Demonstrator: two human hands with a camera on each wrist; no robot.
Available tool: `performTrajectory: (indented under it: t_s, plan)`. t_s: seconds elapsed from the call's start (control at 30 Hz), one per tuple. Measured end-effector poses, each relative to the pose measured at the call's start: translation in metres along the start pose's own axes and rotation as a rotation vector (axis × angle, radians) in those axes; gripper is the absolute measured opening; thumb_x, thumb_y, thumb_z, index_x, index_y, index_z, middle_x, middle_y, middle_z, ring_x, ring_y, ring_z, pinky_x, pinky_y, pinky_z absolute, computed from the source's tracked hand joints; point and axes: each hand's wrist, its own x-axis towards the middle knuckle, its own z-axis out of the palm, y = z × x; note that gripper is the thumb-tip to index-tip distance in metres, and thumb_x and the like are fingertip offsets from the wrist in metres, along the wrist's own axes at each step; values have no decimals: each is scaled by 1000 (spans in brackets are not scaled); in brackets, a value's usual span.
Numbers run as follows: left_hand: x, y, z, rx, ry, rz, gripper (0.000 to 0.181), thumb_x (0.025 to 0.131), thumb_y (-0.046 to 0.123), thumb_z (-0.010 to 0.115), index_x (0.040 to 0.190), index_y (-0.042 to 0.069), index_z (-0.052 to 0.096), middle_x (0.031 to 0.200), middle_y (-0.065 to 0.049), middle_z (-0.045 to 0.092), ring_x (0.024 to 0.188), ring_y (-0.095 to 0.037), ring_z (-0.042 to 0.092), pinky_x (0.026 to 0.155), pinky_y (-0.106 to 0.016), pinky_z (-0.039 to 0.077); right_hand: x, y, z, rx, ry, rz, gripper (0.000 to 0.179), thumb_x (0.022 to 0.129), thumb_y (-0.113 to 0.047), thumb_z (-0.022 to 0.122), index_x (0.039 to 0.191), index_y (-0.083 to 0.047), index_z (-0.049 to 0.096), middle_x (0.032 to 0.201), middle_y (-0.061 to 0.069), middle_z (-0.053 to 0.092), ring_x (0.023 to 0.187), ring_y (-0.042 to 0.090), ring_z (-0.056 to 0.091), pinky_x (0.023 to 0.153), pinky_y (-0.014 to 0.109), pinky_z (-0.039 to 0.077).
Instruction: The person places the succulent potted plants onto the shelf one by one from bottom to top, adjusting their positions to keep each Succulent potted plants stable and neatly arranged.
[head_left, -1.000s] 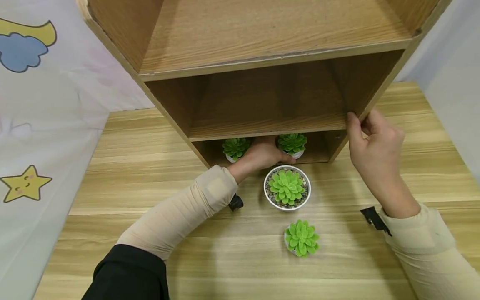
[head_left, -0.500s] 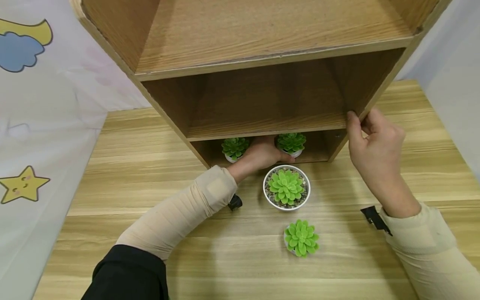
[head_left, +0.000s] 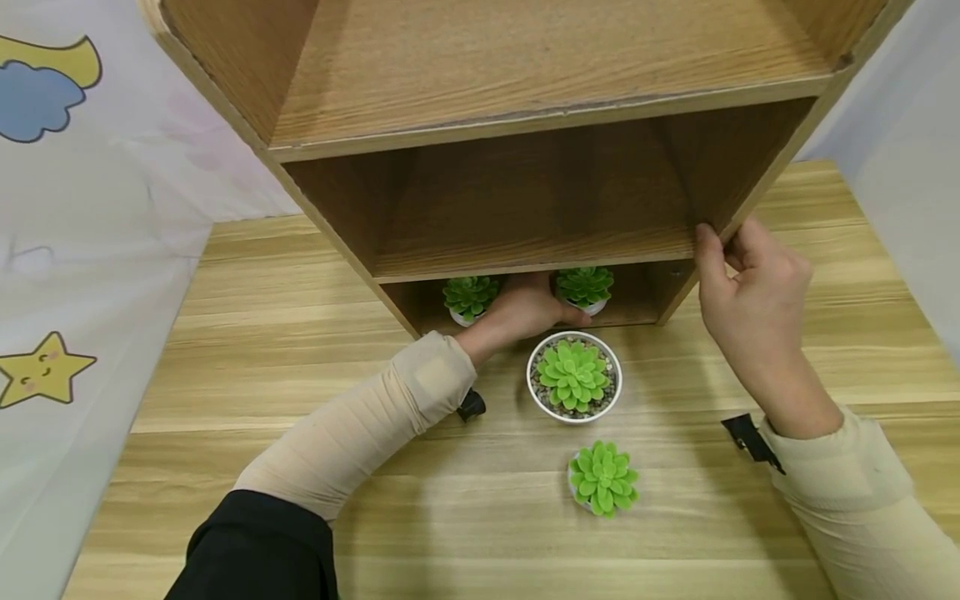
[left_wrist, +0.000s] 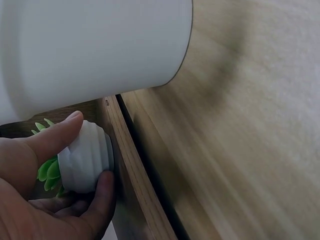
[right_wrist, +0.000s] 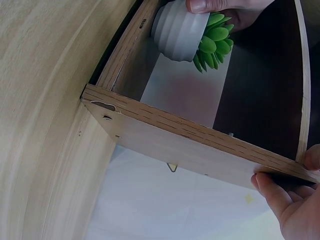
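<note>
Homelike setting, cartoon-printed wall (head_left: 97, 242)

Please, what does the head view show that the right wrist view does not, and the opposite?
Only the head view: the blue cloud, the large potted plant and the front plant.
Only the right wrist view: the ribbed side of the small pot, and the outer face of the side panel.
Both: the shelf, the left hand holding a small plant in the bottom compartment, and the right hand gripping that panel.
</note>
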Motion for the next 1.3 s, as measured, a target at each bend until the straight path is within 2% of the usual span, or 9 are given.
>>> performTrajectory:
  t_s: [0.17, 0.37, 0.57, 0.7, 1.3]
  plan:
    - [-1, 0, 0, -10, -2, 12, 105, 74, 39, 87, 156, 15, 26, 153, -8, 36, 135, -25, 38, 106, -28, 34, 0, 0, 0, -6, 6, -2, 21, 96, -10, 58, 93, 8, 69, 84, 14, 72, 79, -10, 60, 65, 7, 42]
    - [-2, 0, 0, -34, 10, 32, 103, 73, 36, 88, 155, 14, 28, 152, -9, 37, 134, -24, 38, 105, -28, 34, -1, 0, 0, -7, 5, 4, 22, 96, -11, 57, 93, 8, 69, 83, 14, 72, 78, -14, 57, 65, 7, 41]
    - [-2, -1, 0, -31, 19, 41, 104, 72, 36, 88, 154, 12, 30, 151, -10, 38, 134, -24, 38, 106, -26, 33, -1, 0, 0, -6, 7, 5, 22, 96, -10, 58, 93, 8, 69, 85, 14, 72, 81, 1, 66, 68, 6, 44]
    - [-2, -1, 0, -41, 34, 52, 104, 71, 34, 90, 154, 11, 31, 150, -10, 39, 134, -24, 38, 106, -26, 32, -2, 0, 0, 4, 4, 12, 22, 96, -10, 58, 95, 8, 70, 88, 14, 72, 86, -3, 64, 71, 7, 46]
    - [-3, -1, -1, -30, 22, 71, 105, 72, 35, 89, 155, 13, 28, 152, -10, 37, 135, -25, 38, 106, -26, 32, -1, 0, 0, -1, 6, 8, 21, 96, -9, 57, 96, 7, 70, 88, 14, 72, 83, 4, 67, 69, 7, 45]
